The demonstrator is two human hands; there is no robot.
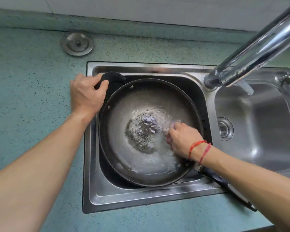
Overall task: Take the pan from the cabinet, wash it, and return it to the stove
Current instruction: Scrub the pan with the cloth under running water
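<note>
A large dark pan [124, 158] sits in the left basin of a steel sink [97, 195], with water and foam pooled at its middle. My left hand [85, 94] grips the pan's short black helper handle [114, 77] at the upper left rim. My right hand [182, 139] is inside the pan at its right side, closed on a pale scrubbing cloth [172, 127] pressed against the wet surface. The pan's long black handle [224, 185] points to the lower right, under my right forearm.
A chrome faucet [251, 52] reaches in from the upper right over the divider. The right basin [261, 124] has a drain strainer [224, 128]. A round metal sink plug [77, 44] lies on the teal countertop [32, 84] behind the sink.
</note>
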